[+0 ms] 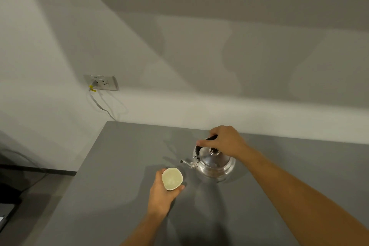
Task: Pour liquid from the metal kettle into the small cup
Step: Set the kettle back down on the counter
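Note:
A shiny metal kettle (214, 164) stands upright on the grey table (123, 166), its spout pointing left toward the cup. My right hand (224, 141) is closed around the kettle's black handle above the lid. A small pale cup (172, 178) sits just left of the spout, its mouth tipped toward the camera; its pale inside shows, but I cannot tell whether it holds liquid. My left hand (161, 195) wraps the cup from the near side, thumb on its right.
A white wall runs behind the table. A wall socket (101, 82) with a plugged grey cable is at the left, the cable dropping behind the table's far left corner. The table's left edge falls to a dark floor with cables.

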The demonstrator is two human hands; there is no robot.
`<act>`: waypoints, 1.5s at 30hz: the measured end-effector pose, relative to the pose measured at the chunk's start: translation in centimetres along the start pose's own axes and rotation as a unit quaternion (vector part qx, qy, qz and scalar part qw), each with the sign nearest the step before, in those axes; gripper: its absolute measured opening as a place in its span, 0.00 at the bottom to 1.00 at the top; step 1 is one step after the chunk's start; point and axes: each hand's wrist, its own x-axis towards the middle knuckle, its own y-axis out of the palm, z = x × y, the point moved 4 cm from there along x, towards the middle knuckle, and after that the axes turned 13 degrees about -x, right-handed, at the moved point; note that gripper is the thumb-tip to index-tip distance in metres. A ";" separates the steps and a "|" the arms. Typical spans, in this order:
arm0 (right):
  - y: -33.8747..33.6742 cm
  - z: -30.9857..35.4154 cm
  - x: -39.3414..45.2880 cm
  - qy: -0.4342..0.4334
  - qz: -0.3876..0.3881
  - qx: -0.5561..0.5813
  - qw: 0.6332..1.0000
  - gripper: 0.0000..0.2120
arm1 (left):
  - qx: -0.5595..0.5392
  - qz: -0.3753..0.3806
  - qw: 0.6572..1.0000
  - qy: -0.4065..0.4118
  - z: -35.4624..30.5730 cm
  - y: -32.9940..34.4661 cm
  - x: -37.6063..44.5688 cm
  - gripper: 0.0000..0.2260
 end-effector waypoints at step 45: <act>-0.1 -9.1 8.8 0.110 -0.039 0.056 0.992 0.22 | 0.018 0.004 1.000 -0.003 -0.5 -0.2 0.0 0.30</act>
